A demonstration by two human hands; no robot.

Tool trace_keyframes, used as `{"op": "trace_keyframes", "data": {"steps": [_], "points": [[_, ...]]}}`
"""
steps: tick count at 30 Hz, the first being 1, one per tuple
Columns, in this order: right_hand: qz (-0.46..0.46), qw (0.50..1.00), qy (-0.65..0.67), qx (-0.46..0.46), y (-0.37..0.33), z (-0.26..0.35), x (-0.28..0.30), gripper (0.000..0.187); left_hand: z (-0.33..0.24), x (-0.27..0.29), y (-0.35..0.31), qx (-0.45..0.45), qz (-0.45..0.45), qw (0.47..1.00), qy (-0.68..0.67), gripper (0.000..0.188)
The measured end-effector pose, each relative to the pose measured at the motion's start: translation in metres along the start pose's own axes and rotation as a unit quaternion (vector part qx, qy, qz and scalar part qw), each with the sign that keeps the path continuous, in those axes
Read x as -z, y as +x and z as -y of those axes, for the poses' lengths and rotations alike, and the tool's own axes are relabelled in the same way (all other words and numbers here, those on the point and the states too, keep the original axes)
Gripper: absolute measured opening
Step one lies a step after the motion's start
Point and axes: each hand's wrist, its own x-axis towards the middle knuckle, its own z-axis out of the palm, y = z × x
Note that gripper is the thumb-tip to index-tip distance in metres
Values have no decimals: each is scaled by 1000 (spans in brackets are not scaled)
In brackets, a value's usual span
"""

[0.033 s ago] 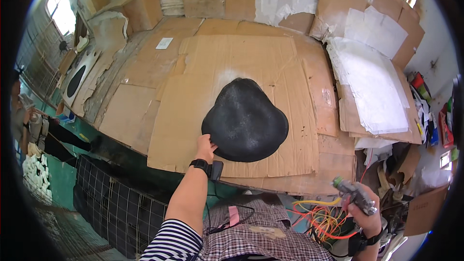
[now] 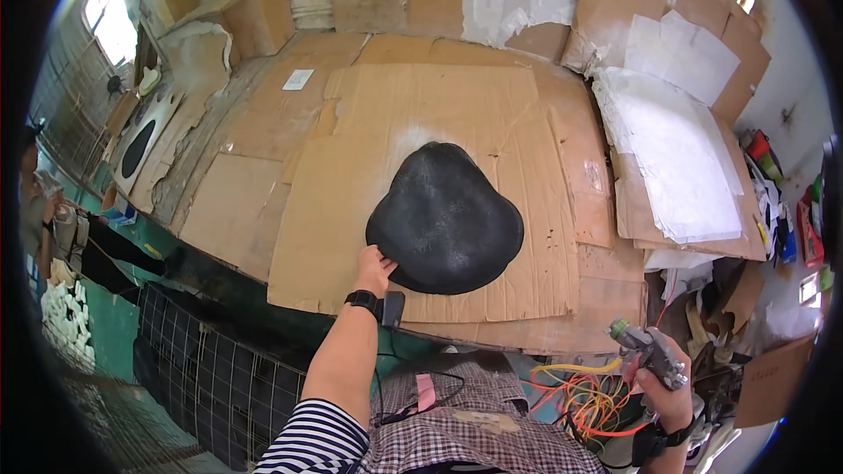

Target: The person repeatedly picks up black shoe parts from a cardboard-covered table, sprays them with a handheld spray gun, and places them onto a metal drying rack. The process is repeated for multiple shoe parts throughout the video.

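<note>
1. On cardboard (image 2: 307, 237), probably laid as a shield, lies a black pad (image 2: 446, 219).
2. Left hand (image 2: 372, 271) touches its near-left edge, perhaps steadying it; whether pinching, I cannot tell.
3. Right hand (image 2: 671, 393) grips a spray gun (image 2: 652, 355), perhaps kept aside for clearance.

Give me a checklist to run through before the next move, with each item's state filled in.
1. Black pad lying wholly on the cardboard sheet: ok, its outline stays inside the sheet's edges.
2. Left grip at the pad: ok, fingers at its lower-left edge.
3. Spray gun in the right grip: ok, held.
4. Spray gun apart from the pad: ok, off to its right and nearer the person.
5. Orange and yellow hoses untangled: not ok, they lie in loose, crossing loops.
6. Pad's underside clean: cannot tell, it is hidden.
</note>
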Motion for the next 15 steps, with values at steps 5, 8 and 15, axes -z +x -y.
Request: {"op": "trace_keyframes", "data": {"steps": [5, 8, 15], "points": [[78, 994, 67, -38, -14, -9, 0, 47, 11, 8, 7, 23, 19, 1000, 6, 34], [32, 991, 129, -27, -14, -10, -14, 46, 5, -6, 0, 9, -5, 996, 89, 33], [26, 994, 103, -39, -27, -12, 10, 49, 4, -16, -2, 16, -55, 990, 129, 45]]}}
